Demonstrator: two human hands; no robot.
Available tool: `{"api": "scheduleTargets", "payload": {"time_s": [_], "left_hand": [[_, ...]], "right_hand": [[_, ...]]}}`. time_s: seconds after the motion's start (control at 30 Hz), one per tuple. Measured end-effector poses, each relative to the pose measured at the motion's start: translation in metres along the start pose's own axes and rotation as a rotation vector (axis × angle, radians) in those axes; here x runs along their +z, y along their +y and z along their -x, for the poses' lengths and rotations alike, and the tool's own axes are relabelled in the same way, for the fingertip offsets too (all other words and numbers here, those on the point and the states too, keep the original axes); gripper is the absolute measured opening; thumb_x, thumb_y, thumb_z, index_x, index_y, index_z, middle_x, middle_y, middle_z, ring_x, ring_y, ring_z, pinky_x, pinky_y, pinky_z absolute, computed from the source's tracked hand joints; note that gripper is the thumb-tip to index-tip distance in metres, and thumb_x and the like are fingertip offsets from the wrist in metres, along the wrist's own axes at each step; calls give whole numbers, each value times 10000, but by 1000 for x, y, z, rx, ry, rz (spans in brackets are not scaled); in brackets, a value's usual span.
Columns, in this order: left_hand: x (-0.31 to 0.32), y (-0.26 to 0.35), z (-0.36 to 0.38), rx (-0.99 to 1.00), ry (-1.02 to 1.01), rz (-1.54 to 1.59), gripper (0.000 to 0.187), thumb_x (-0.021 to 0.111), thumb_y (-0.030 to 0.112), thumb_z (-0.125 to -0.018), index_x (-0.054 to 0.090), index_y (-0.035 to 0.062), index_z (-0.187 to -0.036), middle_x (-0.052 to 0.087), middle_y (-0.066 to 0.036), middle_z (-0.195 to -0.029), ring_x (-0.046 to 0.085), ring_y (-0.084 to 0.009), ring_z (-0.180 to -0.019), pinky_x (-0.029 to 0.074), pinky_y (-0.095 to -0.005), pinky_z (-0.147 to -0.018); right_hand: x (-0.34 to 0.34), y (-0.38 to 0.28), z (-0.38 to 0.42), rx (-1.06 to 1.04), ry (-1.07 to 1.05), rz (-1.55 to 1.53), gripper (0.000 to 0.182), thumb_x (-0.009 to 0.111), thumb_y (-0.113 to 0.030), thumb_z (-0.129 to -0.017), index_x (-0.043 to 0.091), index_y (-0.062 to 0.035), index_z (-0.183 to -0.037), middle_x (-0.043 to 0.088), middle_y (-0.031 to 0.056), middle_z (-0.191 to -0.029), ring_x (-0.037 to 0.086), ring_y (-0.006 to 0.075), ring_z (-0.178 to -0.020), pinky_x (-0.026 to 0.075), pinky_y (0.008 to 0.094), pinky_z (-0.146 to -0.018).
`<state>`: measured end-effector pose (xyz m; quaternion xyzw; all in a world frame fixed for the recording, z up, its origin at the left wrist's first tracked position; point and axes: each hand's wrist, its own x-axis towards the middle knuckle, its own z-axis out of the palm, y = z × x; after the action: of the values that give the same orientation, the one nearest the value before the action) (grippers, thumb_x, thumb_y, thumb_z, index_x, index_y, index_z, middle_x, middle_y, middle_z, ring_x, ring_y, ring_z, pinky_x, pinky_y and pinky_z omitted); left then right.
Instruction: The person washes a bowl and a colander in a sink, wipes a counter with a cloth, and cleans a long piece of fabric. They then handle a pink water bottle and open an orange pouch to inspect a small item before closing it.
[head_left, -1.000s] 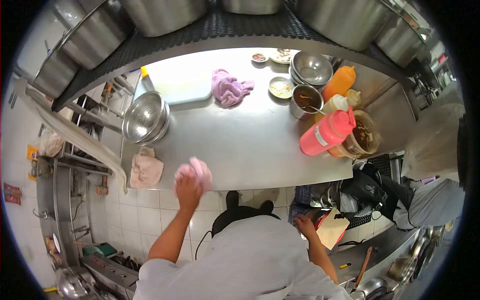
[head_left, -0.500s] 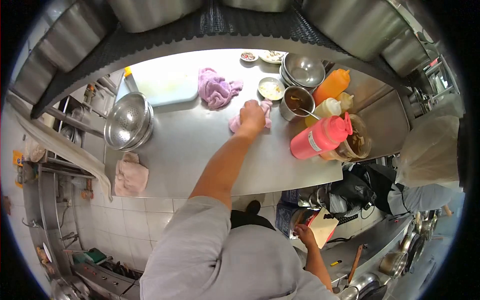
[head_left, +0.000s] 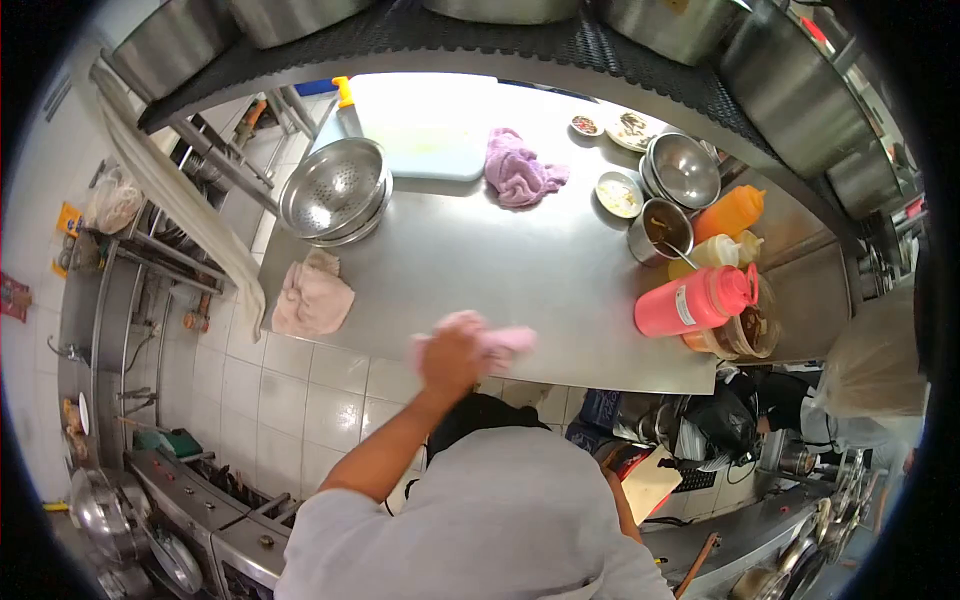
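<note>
Pink cloth (head_left: 512, 343), probably light, soft and limp, and best held by its bunched middle, sits in the left grip (head_left: 450, 362), which looks closed over it at the worktop's (head_left: 440, 260) front edge. Its long axis runs roughly sideways, loose end pointing right of the grip. Leftward lies a peach cloth (head_left: 313, 298), farther ahead a purple cloth (head_left: 520, 172); the right hand is too hidden to judge.
</note>
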<state>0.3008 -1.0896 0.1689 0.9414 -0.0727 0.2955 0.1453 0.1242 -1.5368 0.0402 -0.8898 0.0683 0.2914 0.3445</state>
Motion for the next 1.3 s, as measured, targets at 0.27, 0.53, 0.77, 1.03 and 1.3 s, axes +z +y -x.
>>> {"api": "scheduleTargets", "payload": {"time_s": [0.27, 0.53, 0.77, 1.03, 1.3], "left_hand": [[-163, -80, 83, -887, -727, -126, 326, 532, 276, -827, 577, 51, -1059, 606, -204, -1006, 587, -382, -919, 471, -452, -793], [-121, -13, -105, -406, -437, 2, 344, 550, 250, -820, 539, 48, -1098, 572, -171, -1087, 548, -362, -1008, 460, -435, -823], [7, 0, -168, -141, -701, -365, 486, 555, 400, -837, 558, 99, -1219, 526, -138, -1269, 497, -307, -1183, 434, -413, -942], [29, 140, -186, -41, -814, 716, 773, 707, 331, -770, 353, 62, -1402, 328, -184, -1448, 346, -345, -1323, 327, -385, -1070], [48, 223, -227, -198, -693, 1497, 1095, 809, 197, -708, 49, 26, -1478, 405, -137, -1268, 448, -236, -1193, 372, -352, -1022]], "right_hand": [[-18, 15, -19, 192, -19, -475, 186, 543, -161, -906, 618, -4, -973, 623, 37, -766, 603, 128, -651, 471, 264, -565], [-98, -105, -15, -55, -323, 235, 524, 526, -484, -879, 527, -128, -1265, 609, 174, -1160, 598, 340, -1038, 464, 413, -896], [-113, -149, -11, -164, -2, -203, 437, 578, -308, -900, 534, -41, -1244, 626, 135, -1149, 598, 239, -1042, 456, 334, -900], [-82, -119, 31, 11, 81, -862, 483, 631, -200, -881, 468, -50, -1310, 618, 95, -1151, 590, 194, -1025, 462, 317, -883], [-196, -208, -62, -599, 653, -501, 953, 805, -153, -690, 226, -26, -1436, 421, 148, -1356, 407, 275, -1271, 362, 384, -1027]]}}
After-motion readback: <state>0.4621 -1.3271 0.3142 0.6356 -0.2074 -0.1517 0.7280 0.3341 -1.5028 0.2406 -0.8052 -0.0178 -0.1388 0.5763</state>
